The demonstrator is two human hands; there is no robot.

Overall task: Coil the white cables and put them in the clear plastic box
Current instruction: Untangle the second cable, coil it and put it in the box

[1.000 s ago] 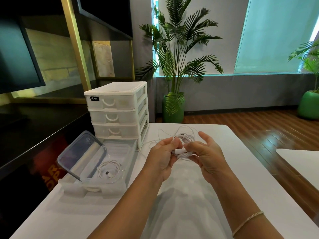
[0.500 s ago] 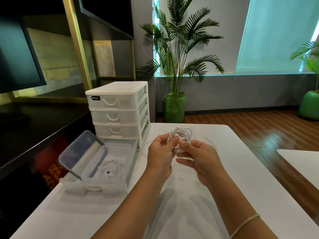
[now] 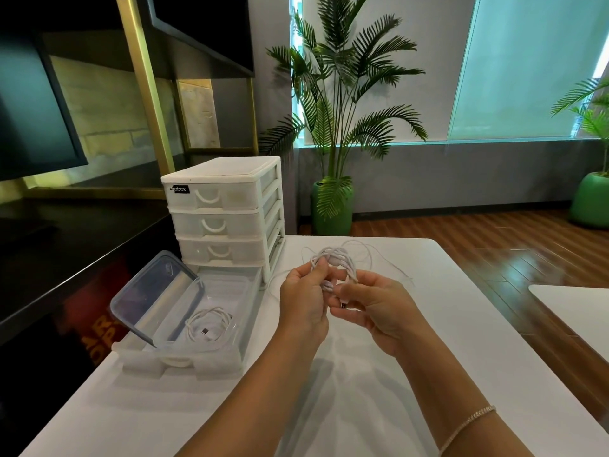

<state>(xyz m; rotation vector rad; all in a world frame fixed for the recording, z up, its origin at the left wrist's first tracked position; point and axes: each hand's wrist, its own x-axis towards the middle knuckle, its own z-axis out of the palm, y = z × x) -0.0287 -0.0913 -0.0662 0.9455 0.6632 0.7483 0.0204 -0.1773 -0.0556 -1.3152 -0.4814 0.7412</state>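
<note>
Box: your clear plastic box (image 3: 230, 291) sits open on the left, one coiled cable (image 3: 207, 328) inside.
Drawers: a white drawer tower (image 3: 224, 209) stands behind.
Hands: your left hand (image 3: 304, 300) and right hand (image 3: 379, 308) both pinch the white cable (image 3: 342, 262).
Table: white table (image 3: 362, 390).
Room: palm plant (image 3: 339, 103), wood floor (image 3: 494, 245).

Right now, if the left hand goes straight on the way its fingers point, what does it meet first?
The left hand points up and away, gripping the white cable bundle. Beyond that, probably bare table near the drawer unit; depth is unclear.
</note>
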